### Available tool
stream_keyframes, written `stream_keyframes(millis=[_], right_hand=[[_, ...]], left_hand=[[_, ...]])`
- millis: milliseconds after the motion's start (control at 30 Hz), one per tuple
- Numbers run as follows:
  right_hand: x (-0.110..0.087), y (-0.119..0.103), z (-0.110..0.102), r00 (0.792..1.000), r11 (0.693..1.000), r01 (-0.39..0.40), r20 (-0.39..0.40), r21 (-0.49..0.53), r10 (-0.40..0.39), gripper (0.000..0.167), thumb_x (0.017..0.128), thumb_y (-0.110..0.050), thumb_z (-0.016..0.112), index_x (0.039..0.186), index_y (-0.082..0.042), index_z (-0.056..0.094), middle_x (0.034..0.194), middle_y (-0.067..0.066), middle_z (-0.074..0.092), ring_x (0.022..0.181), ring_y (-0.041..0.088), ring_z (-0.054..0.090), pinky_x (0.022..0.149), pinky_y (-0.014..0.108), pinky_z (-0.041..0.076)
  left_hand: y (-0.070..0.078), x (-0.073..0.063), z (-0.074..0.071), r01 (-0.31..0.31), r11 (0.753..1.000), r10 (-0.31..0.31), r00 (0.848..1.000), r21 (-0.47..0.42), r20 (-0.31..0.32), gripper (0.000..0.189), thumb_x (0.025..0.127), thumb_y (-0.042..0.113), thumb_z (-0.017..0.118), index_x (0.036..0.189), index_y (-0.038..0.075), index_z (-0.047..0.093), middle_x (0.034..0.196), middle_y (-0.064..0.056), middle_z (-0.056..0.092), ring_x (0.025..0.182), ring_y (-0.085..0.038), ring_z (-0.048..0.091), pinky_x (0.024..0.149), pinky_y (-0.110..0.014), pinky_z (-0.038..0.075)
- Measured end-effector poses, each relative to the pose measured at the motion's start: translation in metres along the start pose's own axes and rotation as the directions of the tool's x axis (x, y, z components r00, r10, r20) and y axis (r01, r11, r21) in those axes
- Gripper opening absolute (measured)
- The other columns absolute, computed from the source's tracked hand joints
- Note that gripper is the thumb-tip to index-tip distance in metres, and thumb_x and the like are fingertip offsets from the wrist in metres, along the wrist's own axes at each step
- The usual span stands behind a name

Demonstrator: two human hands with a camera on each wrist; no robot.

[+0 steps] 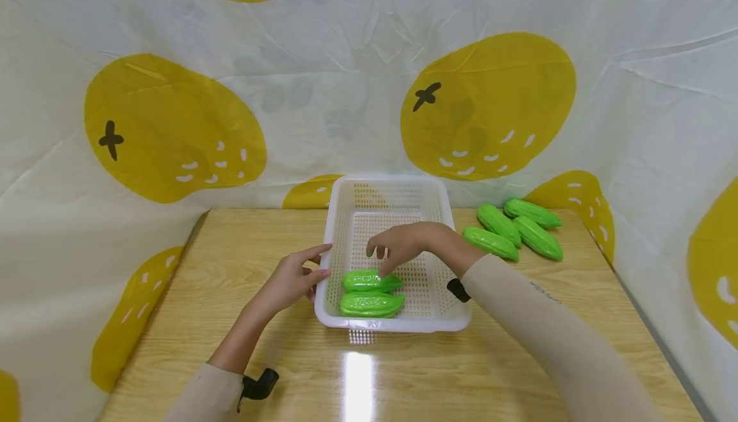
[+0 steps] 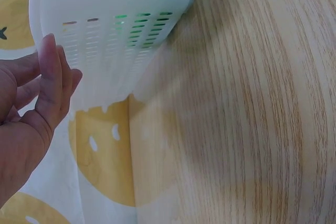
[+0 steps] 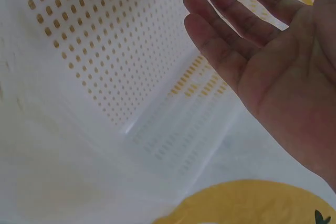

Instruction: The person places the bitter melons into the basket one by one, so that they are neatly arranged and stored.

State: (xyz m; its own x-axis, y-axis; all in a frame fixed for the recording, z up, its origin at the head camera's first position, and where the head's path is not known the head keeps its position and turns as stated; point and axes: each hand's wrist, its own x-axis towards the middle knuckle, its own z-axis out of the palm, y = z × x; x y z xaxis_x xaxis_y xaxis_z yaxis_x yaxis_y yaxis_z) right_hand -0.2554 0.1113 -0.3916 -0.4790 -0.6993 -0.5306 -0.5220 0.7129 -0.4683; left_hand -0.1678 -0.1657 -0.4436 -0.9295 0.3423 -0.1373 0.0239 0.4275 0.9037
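Observation:
Two glossy green bitter melons lie side by side in the near left part of a white plastic basket (image 1: 392, 325). My right hand (image 1: 400, 244) reaches over the basket from the right, a fingertip right at the farther bitter melon (image 1: 360, 280). The nearer bitter melon (image 1: 371, 305) lies beside it, close to the front wall. In the right wrist view the fingers (image 3: 231, 51) are relaxed and the palm holds nothing. My left hand (image 1: 294, 278) is at the basket's left rim, its loosely extended fingers (image 2: 51, 77) against the outer wall.
Several more bitter melons (image 1: 490, 243) lie loosely grouped on the wooden table (image 1: 259, 230), to the right of the basket. A white cloth (image 1: 323, 102) with large yellow fruit prints hangs behind the table and along both sides.

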Motion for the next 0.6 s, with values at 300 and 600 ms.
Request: stream_keyframes(millis=[300, 600], right_hand=[[-0.031, 0.006, -0.016, 0.979, 0.995, 0.103, -0.177, 0.008, -0.1, 0.049, 0.098, -0.035, 0.071, 0.141, -0.014, 0.057, 0.136, 0.009, 0.064, 0.125, 0.029, 0.062, 0.107, 0.044, 0.053], [-0.066, 0.016, -0.019, 0.915, 0.98, 0.166, -0.387, 0.106, -0.114, 0.052, 0.1, -0.032, 0.07, 0.145, -0.013, 0.052, 0.135, 0.008, 0.062, 0.128, 0.031, 0.06, 0.111, 0.051, 0.051]], left_hand=[[0.001, -0.001, -0.001, -0.008, 1.0, 0.008, 1.0, 0.004, 0.007, 0.057, 0.101, 0.009, 0.067, 0.155, 0.007, 0.047, 0.128, -0.025, 0.058, 0.064, -0.018, 0.068, 0.059, -0.053, 0.063], [0.0, -0.001, 0.0, -0.006, 1.0, 0.006, 1.0, 0.007, -0.002, 0.057, 0.101, 0.008, 0.067, 0.155, 0.007, 0.047, 0.127, -0.025, 0.058, 0.064, -0.018, 0.068, 0.058, -0.052, 0.064]])
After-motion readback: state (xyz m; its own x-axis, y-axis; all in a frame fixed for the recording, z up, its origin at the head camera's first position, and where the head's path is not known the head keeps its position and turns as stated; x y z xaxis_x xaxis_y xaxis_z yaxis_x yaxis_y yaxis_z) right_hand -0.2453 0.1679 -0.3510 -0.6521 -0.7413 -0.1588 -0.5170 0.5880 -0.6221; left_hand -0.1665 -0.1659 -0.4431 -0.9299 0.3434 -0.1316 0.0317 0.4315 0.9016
